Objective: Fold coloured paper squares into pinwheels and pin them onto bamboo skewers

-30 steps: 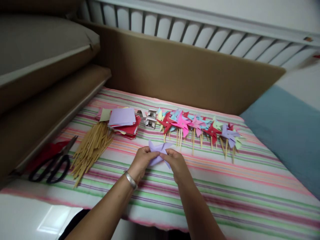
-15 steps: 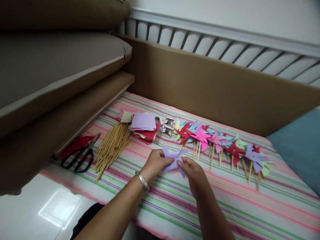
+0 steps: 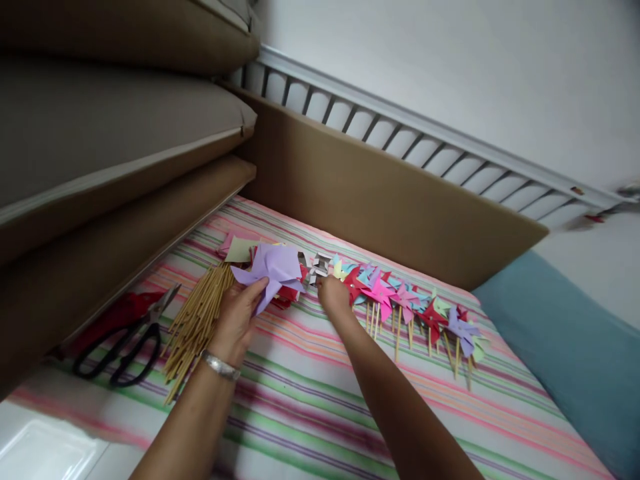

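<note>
A purple paper pinwheel head (image 3: 265,269) is pinched between the thumb and fingers of my left hand (image 3: 237,319), with no stick on it. It hovers over a stack of coloured paper squares, which it partly hides; red sheets (image 3: 287,293) show below it. My right hand (image 3: 333,295) is at the small open white boxes (image 3: 321,261), its fingers curled together and pointing down into the nearer one. Whatever those fingertips hold is hidden. In the earlier frame small dark metal pieces show inside that box.
A bundle of thin wooden sticks (image 3: 197,327) lies left of my left hand, beside black-handled scissors (image 3: 127,343) and a red item (image 3: 120,317). Finished pinwheels (image 3: 383,297) line up rightward on the striped cloth (image 3: 300,400). Stacked cushions (image 3: 125,133) overhang the left side.
My hands have parted. The left moved left with the purple pinwheel head; the right let go of it and reached to the small white boxes. The view has tilted.
</note>
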A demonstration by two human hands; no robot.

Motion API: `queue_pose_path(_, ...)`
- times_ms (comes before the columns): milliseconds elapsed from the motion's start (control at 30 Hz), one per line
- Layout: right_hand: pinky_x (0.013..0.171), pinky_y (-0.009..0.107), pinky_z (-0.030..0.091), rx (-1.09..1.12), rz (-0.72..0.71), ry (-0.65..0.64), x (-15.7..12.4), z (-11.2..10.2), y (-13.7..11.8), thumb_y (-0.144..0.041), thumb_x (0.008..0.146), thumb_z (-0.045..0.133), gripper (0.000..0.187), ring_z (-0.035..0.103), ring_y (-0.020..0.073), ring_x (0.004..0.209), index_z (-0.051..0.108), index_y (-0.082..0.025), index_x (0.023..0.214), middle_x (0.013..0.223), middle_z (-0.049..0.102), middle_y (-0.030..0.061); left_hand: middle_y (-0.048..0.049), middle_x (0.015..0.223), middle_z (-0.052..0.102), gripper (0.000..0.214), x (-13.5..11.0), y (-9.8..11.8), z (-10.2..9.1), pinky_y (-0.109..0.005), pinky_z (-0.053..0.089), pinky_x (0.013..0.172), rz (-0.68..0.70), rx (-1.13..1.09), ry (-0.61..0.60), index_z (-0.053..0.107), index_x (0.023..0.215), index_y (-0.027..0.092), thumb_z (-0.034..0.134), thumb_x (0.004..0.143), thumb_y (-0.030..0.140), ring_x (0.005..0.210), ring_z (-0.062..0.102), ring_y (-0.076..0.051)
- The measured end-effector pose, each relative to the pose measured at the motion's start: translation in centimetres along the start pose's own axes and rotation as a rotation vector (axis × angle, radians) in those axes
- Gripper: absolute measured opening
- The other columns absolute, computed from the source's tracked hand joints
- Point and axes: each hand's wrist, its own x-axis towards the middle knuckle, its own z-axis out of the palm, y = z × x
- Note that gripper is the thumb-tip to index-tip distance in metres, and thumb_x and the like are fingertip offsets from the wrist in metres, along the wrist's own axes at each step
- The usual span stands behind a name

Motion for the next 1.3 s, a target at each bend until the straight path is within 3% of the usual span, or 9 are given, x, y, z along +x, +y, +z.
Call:
queue_pose_path(233, 0.08, 0.039, 0.051, -0.235, 0.086, -0.184, 3.6, 1.0, -1.2, -0.032, 0.088, 0.053, 0.029, 0.059, 0.0187, 0.095, 0.054, -0.015, 0.112, 0.112, 0.058, 0.0076, -0.0007, 0.079, 0.074, 0.027, 0.1, 0.4, 0.0, -0.023, 0.05, 0.073, -0.028, -0.006, -0.009, 0.07, 0.081, 0.016, 0.077, 0.056, 0.015, 0.075, 0.067, -0.014)
queue_pose_path(567, 0.08, 0.039, 0.05, -0.253, 0.014, -0.233, 3.0, 0.6, -0.5, -0.034, 0.088, 0.052, 0.028, 0.06, 0.0183, 0.093, 0.056, -0.015, 0.108, 0.108, 0.06, 0.007, -0.0017, 0.07, 0.073, 0.021, 0.5, 0.3, -0.4, -0.02, 0.052, 0.063, -0.097, 0.04, 0.008, 0.07, 0.073, 0.014, 0.079, 0.053, 0.014, 0.065, 0.067, -0.013)
queue_pose_path(767, 0.068, 0.027, 0.045, -0.227, -0.088, -0.178, 0.2, 1.0, 0.1, -0.029, 0.081, 0.057, 0.017, 0.064, 0.0211, 0.09, 0.067, -0.02, 0.09, 0.095, 0.069, 0.0087, -0.0011, 0.075, 0.074, 0.028, 0.4, -0.1, 0.2, -0.02, 0.052, 0.065, -0.092, 0.024, 0.017, 0.071, 0.077, 0.016, 0.08, 0.051, 0.014, 0.069, 0.068, -0.014)
queue_pose_path(900, 0.066, 0.027, 0.043, -0.219, -0.111, -0.111, -0.7, 1.2, 0.3, -0.022, 0.081, 0.051, 0.019, 0.064, 0.0218, 0.088, 0.068, -0.02, 0.089, 0.093, 0.07, 0.0099, -0.0019, 0.07, 0.073, 0.021, 0.2, -0.4, 0.4, -0.02, 0.052, 0.065, -0.123, 0.037, 0.009, 0.07, 0.07, 0.014, 0.079, 0.052, 0.015, 0.069, 0.067, -0.014)
queue_pose_path(1000, 0.065, 0.027, 0.041, -0.203, -0.129, -0.081, -0.8, 1.2, 0.3, -0.017, 0.079, 0.05, 0.02, 0.064, 0.0213, 0.085, 0.069, -0.021, 0.086, 0.09, 0.07, 0.0092, -0.0018, 0.072, 0.073, 0.026, 0.2, -0.6, 0.4, -0.021, 0.052, 0.065, -0.124, 0.048, 0.01, 0.07, 0.076, 0.015, 0.079, 0.052, 0.015, 0.068, 0.067, -0.014)
queue_pose_path(1300, 0.069, 0.027, 0.039, -0.06, -0.137, 0.013, -1.7, 1.8, 0.6, -0.019, 0.082, 0.047, 0.02, 0.063, 0.0206, 0.086, 0.067, -0.018, 0.082, 0.09, 0.069, 0.0092, -0.0017, 0.075, 0.074, 0.025, 0.3, -0.8, 0.4, -0.022, 0.052, 0.066, -0.087, 0.037, -0.026, 0.07, 0.076, 0.016, 0.079, 0.053, 0.016, 0.07, 0.068, -0.015)
